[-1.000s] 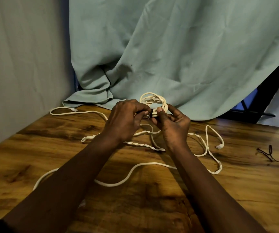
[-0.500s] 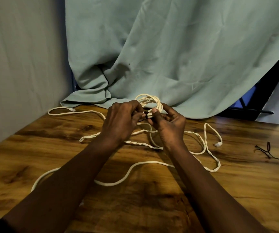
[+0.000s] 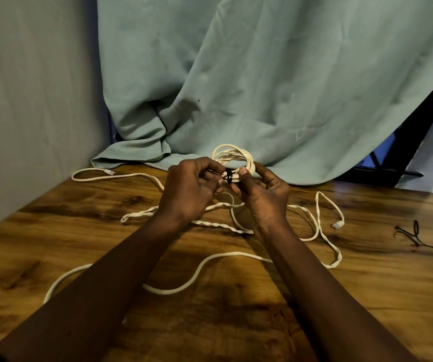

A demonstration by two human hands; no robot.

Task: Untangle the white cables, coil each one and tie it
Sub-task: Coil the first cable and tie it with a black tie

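Coiled cable, black tie: positions unchanged.

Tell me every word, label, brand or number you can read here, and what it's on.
No readable text shows anywhere in this view.
Coiled cable, black tie, loose cable, table, curtain: all plain, with no lettering visible.
Plug at the loose cable's end: too small to show any marking.
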